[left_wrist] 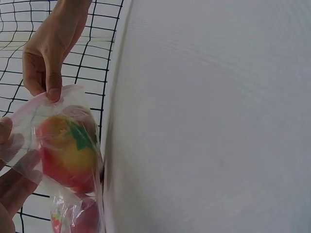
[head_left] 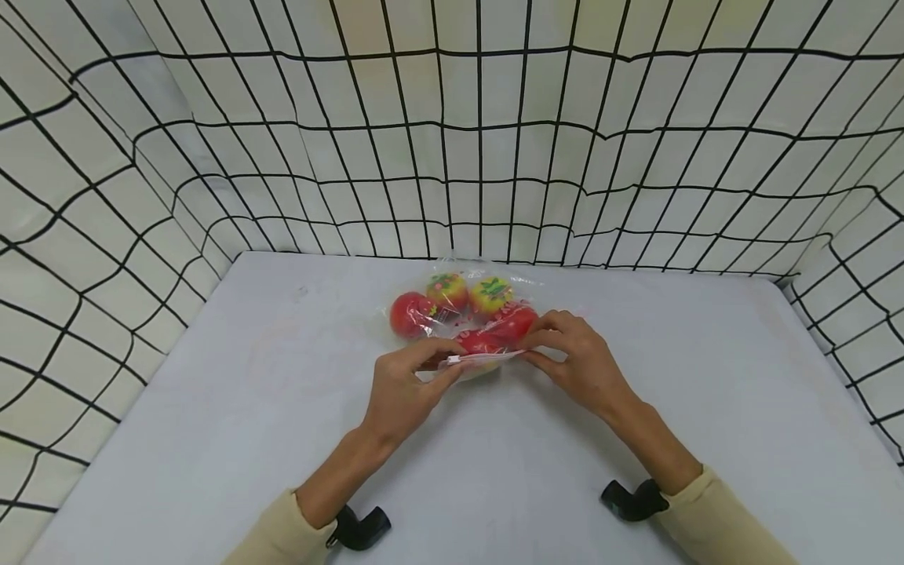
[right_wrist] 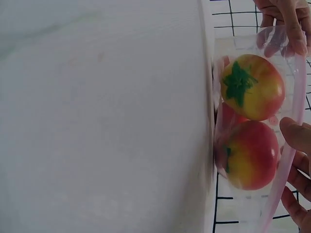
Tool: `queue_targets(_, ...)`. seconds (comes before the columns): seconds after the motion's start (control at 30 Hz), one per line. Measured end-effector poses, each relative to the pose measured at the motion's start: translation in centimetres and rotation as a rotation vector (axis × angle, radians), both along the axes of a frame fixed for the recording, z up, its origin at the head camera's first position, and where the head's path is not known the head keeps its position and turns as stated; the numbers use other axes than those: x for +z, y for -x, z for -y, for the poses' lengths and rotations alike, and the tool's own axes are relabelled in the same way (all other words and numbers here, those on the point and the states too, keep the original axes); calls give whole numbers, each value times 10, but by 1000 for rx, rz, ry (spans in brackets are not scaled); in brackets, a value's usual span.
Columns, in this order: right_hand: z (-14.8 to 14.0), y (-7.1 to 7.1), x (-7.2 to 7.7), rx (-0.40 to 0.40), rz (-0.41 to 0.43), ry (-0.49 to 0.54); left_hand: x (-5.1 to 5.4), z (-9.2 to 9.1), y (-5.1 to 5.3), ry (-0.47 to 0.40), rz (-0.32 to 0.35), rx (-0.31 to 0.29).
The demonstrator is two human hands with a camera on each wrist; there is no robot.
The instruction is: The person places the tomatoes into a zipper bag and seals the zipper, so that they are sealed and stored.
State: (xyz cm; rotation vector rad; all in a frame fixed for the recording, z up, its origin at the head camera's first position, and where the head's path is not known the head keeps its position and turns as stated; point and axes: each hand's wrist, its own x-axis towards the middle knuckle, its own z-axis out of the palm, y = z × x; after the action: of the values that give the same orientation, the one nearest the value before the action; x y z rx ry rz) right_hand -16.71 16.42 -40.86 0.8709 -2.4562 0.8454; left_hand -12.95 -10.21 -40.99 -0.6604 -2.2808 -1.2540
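Note:
A clear zip bag lies near the back of the table, holding several red-and-yellow tomatoes with green leaf tops. Along its near edge runs a pinkish zip strip, with a small white slider at the left. My left hand pinches the strip's left end beside the slider. On the other end, my right hand grips the bag's edge between thumb and fingers. In the right wrist view, two tomatoes show through the plastic beside the pink strip. The left wrist view shows a tomato below the right hand.
A white table spreads around the bag. Black grid netting in front of pale walls rises at the back and both sides. Black angled devices sit at both wrists, next to the beige sleeves.

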Motion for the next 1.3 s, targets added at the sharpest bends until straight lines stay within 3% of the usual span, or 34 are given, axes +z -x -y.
queue_targets(0.17, -2, 2, 2, 10, -3, 55, 0, 1, -1, -27, 26, -46)
queue_targets(0.3, -4, 3, 1, -18, 39, 83, 1, 3, -1, -78, -2, -83)
queue_targets(0.5, -4, 3, 1, -47, 108, 99, 2, 5, -2, -102, -66, -59)
queue_targets(0.83, -3, 2, 1, -69, 132, 106, 1, 4, -4, -119, -46, -62)
queue_targets(1.03, -2, -1, 3, -39, 121, 128, 2, 6, -5, -118, -49, -62)
queue_targets(1.3, 11, -5, 8, 66, 122, 183, 0, 6, -4, -134, -37, -84)
